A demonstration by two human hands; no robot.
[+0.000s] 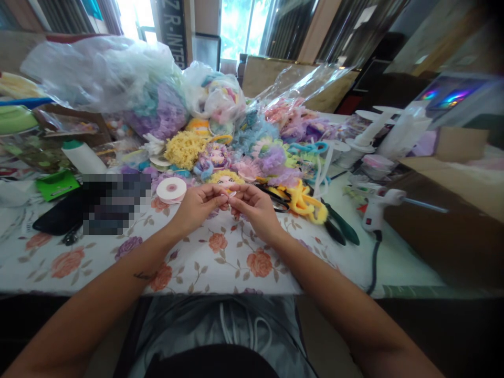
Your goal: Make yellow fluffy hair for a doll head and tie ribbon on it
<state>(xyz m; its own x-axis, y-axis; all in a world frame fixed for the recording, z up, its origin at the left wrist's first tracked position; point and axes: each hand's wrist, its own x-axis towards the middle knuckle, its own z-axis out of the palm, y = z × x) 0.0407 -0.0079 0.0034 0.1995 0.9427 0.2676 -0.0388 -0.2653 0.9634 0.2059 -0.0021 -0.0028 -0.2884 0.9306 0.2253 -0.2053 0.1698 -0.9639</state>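
Observation:
My left hand and my right hand meet over the middle of the flowered table. Between their pinched fingertips is a small pale strip, perhaps ribbon; fingers hide most of it. Just beyond the fingers lies a doll head with curly yellow hair, its lower part covered by my hands. Another doll head with purple hair rests behind it. A white spool of pink ribbon lies flat beside my left hand. To the right of my right hand are black-handled scissors, partly hidden, and yellow fuzzy stems.
Bags of fluffy yarn pile up at the back. On the right are dark-green-handled pliers, a white glue gun with its cord over the table edge, and a cardboard box. A black phone-like object lies left.

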